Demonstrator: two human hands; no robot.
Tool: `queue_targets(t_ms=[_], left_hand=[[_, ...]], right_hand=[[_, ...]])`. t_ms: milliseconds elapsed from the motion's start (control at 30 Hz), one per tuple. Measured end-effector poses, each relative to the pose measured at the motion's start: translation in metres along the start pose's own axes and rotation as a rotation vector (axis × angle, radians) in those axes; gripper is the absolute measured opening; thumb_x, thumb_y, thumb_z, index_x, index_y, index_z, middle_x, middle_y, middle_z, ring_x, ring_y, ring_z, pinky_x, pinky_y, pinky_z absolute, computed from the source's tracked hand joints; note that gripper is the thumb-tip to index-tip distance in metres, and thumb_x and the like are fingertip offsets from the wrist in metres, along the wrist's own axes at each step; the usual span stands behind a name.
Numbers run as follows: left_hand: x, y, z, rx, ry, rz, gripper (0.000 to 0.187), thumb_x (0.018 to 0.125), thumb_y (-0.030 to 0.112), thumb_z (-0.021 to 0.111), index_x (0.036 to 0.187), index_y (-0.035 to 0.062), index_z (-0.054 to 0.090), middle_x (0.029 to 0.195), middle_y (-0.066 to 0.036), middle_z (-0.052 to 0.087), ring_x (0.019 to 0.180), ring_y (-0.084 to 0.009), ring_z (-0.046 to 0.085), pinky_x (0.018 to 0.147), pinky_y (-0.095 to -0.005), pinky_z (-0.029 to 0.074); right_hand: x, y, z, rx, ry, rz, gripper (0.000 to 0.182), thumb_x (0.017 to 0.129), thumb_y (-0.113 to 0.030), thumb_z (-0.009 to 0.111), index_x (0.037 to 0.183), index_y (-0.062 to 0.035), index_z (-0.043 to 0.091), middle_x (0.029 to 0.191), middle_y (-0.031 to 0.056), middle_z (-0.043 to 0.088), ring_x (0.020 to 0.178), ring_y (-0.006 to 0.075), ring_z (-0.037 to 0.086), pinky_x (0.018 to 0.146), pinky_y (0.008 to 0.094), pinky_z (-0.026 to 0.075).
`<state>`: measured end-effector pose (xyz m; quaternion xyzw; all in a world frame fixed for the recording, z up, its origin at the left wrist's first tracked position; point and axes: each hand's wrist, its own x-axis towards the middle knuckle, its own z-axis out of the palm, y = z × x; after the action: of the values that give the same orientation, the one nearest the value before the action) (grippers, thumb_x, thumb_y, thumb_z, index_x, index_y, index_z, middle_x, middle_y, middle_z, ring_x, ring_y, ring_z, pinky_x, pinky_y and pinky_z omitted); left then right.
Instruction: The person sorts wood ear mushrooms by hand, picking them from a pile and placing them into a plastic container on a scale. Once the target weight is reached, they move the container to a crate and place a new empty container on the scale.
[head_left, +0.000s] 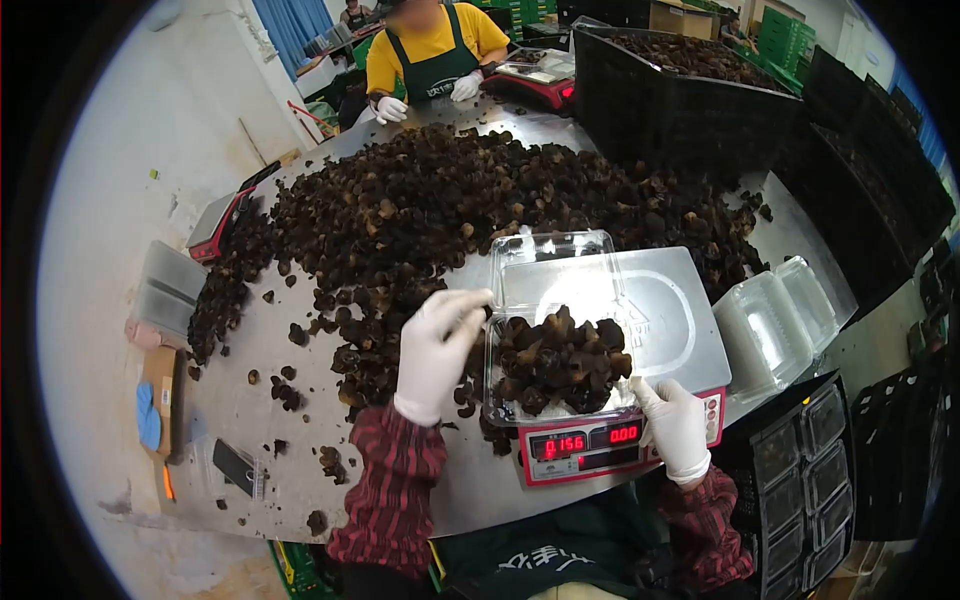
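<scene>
A clear plastic clamshell box (pixel 500 405) stands on the weighing scale (pixel 690 320), its lid (pixel 555 262) folded back away from me. Brown-black wood ear mushrooms (pixel 562 362) are heaped in its base. My left hand (pixel 437 350), in a white glove, is at the box's left side with thumb and forefinger pinched; a small dark mushroom piece shows at the fingertips. At the front right corner, the gloved fingers of my right hand (pixel 675 425) are closed on the box edge. The scale's red display (pixel 585 443) reads 0.156 and 0.00.
A large mushroom pile (pixel 430 200) spreads over the metal table (pixel 240 390). Stacked clear boxes (pixel 765 335) stand right of the scale. A black crate (pixel 680 110) is at the back right. Across the table, a gloved person in a yellow shirt (pixel 455 40) stands beside another scale (pixel 540 88).
</scene>
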<state>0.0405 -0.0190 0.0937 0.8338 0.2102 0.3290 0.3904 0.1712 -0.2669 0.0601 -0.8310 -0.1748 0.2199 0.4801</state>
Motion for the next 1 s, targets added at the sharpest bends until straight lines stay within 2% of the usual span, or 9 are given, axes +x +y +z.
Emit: queue_targets(t_ms=[167, 233, 367, 433, 500, 600, 667, 733, 1000], left_hand=[[0.042, -0.082, 0.036, -0.054, -0.076, -0.181, 0.036, 0.087, 0.014, 0.064, 0.122, 0.0058, 0.06, 0.098, -0.006, 0.065, 0.085, -0.0139, 0.059, 0.076, -0.0249, 0.046], [0.054, -0.057, 0.038, -0.231, -0.184, -0.395, 0.048, 0.087, 0.014, 0.065, 0.133, 0.0063, 0.051, 0.102, -0.008, 0.066, 0.079, -0.0114, 0.059, 0.074, -0.0258, 0.047], [0.046, -0.059, 0.041, -0.876, -0.031, -0.207, 0.059, 0.097, 0.016, 0.049, 0.146, 0.0014, 0.021, 0.123, -0.011, 0.057, 0.104, -0.0138, 0.057, 0.085, -0.0268, 0.045], [0.019, -0.056, 0.019, -0.462, -0.083, 0.163, 0.053, 0.1, 0.045, 0.034, 0.124, 0.0041, 0.058, 0.122, -0.012, 0.06, 0.111, -0.0235, 0.055, 0.099, -0.0381, 0.04], [-0.015, -0.032, -0.007, -0.135, -0.111, 0.383, 0.057, 0.095, 0.054, 0.041, 0.108, 0.0047, 0.068, 0.118, -0.015, 0.062, 0.121, -0.0297, 0.05, 0.102, -0.0392, 0.038], [-0.062, -0.02, -0.009, -0.062, -0.124, 0.177, 0.039, 0.08, 0.022, 0.072, 0.115, 0.0105, 0.065, 0.126, -0.01, 0.053, 0.113, -0.0247, 0.053, 0.096, -0.0342, 0.043], [-0.079, -0.013, 0.002, -0.268, -0.18, -0.192, 0.047, 0.075, 0.005, 0.073, 0.12, 0.0103, 0.062, 0.118, -0.006, 0.052, 0.101, -0.017, 0.056, 0.085, -0.0278, 0.047], [-0.089, -0.012, 0.014, -0.572, -0.112, -0.424, 0.046, 0.08, -0.002, 0.065, 0.124, 0.0082, 0.056, 0.1, -0.003, 0.052, 0.084, -0.0102, 0.058, 0.07, -0.0199, 0.048], [-0.092, 0.004, 0.017, -0.857, -0.004, -0.525, 0.054, 0.076, -0.012, 0.056, 0.127, 0.0009, 0.044, 0.082, -0.009, 0.057, 0.07, -0.0179, 0.063, 0.062, -0.0294, 0.055]], right_hand=[[0.0, -0.002, 0.0, 0.161, -0.06, 0.092, 0.043, 0.09, -0.036, 0.063, 0.072, 0.002, 0.057, 0.046, 0.0053, 0.05, 0.035, 0.0104, 0.05, 0.036, 0.0241, 0.037], [0.0, -0.003, 0.0, 0.212, -0.082, 0.112, 0.043, 0.091, -0.036, 0.061, 0.072, 0.0019, 0.058, 0.045, 0.0043, 0.049, 0.034, 0.0099, 0.049, 0.036, 0.0235, 0.036], [0.001, -0.003, -0.005, 0.393, -0.209, 0.108, 0.044, 0.096, -0.036, 0.053, 0.075, 0.0019, 0.061, 0.048, 0.0038, 0.052, 0.034, 0.01, 0.046, 0.035, 0.0213, 0.033], [0.0, 0.006, -0.008, 0.465, -0.304, -0.042, 0.064, 0.096, -0.054, 0.04, 0.077, 0.0032, 0.061, 0.05, 0.0051, 0.054, 0.04, 0.0111, 0.051, 0.041, 0.0208, 0.038], [-0.001, 0.011, -0.012, 0.55, -0.321, -0.009, 0.071, 0.094, -0.061, 0.033, 0.079, 0.0037, 0.06, 0.05, 0.0058, 0.054, 0.042, 0.0123, 0.052, 0.043, 0.0214, 0.04], [0.004, 0.021, -0.012, 0.684, -0.407, 0.025, 0.083, 0.09, -0.07, 0.02, 0.081, 0.0036, 0.057, 0.05, 0.0099, 0.053, 0.046, 0.017, 0.054, 0.046, 0.0246, 0.043], [0.002, 0.019, -0.01, 0.646, -0.305, 0.031, 0.066, 0.097, -0.056, 0.033, 0.08, 0.0024, 0.057, 0.051, 0.0095, 0.055, 0.045, 0.0156, 0.054, 0.046, 0.0233, 0.041], [0.002, 0.002, -0.015, 0.424, -0.325, 0.109, 0.026, 0.094, -0.02, 0.052, 0.081, 0.0019, 0.058, 0.054, 0.0078, 0.059, 0.043, 0.0128, 0.053, 0.045, 0.0207, 0.039], [-0.005, 0.0, 0.0, 0.306, -0.284, 0.001, 0.024, 0.091, -0.02, 0.049, 0.081, -0.0006, 0.06, 0.055, 0.0043, 0.056, 0.048, 0.0101, 0.052, 0.047, 0.0231, 0.041]])
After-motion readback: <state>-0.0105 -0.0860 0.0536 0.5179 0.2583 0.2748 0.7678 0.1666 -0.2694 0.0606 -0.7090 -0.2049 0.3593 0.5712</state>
